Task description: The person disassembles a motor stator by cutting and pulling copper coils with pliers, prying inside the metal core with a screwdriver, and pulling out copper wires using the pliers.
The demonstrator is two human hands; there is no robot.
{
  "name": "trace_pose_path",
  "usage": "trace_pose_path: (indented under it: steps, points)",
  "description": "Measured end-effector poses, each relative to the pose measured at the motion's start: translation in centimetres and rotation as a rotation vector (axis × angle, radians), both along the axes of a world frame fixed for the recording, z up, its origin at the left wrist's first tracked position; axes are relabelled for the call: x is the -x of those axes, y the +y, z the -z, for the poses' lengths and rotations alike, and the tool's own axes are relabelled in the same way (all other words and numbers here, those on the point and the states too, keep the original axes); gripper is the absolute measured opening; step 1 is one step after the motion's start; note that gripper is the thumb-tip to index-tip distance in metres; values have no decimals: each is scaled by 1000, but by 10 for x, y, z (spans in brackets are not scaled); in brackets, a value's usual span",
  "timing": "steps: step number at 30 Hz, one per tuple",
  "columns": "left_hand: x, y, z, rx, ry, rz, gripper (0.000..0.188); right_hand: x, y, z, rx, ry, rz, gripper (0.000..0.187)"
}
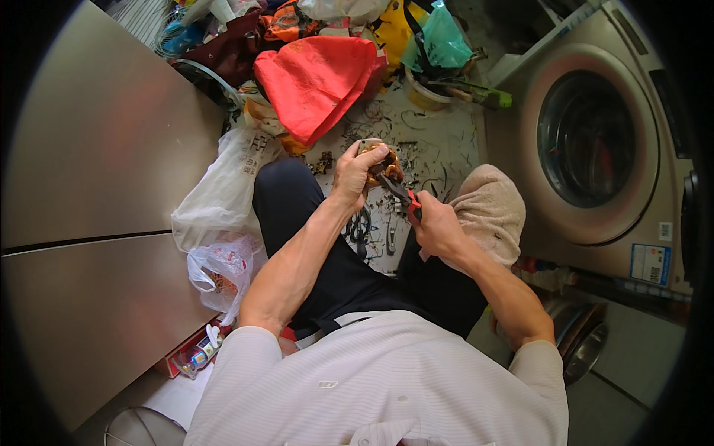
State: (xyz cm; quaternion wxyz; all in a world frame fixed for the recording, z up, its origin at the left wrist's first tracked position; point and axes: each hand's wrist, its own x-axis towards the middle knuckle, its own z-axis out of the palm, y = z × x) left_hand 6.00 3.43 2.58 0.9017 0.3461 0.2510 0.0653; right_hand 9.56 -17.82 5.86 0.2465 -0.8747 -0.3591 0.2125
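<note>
Littered floor (455, 141), bag (239, 258) holding orange tangle (221, 283): left grip (352, 176) clasps coppery part (392, 163); right (439, 227), pliers (398, 190).

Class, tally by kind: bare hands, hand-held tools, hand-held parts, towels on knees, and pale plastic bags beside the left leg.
Bare hands: 2 (left hand, right hand)
Red-handled pliers: 1
Copper-coloured part: 1
Beige towel: 1
Pale plastic bags: 2 (upper bag, lower bag)
Total: 7
</note>
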Motion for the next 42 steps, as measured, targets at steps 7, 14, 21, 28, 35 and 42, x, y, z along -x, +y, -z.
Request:
trace_pose_path:
  steps: [7, 14, 21, 28, 35, 42]
  points:
    - [-1, 4, 1, -105, -154, 198, 36, 1, -8, -13, -30, 405, 47, 18]
    - [2, 8, 1, -109, -206, 381, 38, 8, -17, -23, -98, 1067, 120, 17]
    - [0, 8, -1, 14, -323, 463, 46, 14, -19, -27, -217, 1412, 173, 18]
    - [-1, 9, -5, 40, -283, 446, 57, 18, -18, -27, -282, 1607, 210, 18]
    - [-10, -13, -19, 439, -436, 448, 56, 8, -10, -39, -327, 1707, -170, 25]
    - [-43, -28, 2, 531, -266, 292, 49, -30, 18, -58, -512, 1779, -285, 30]
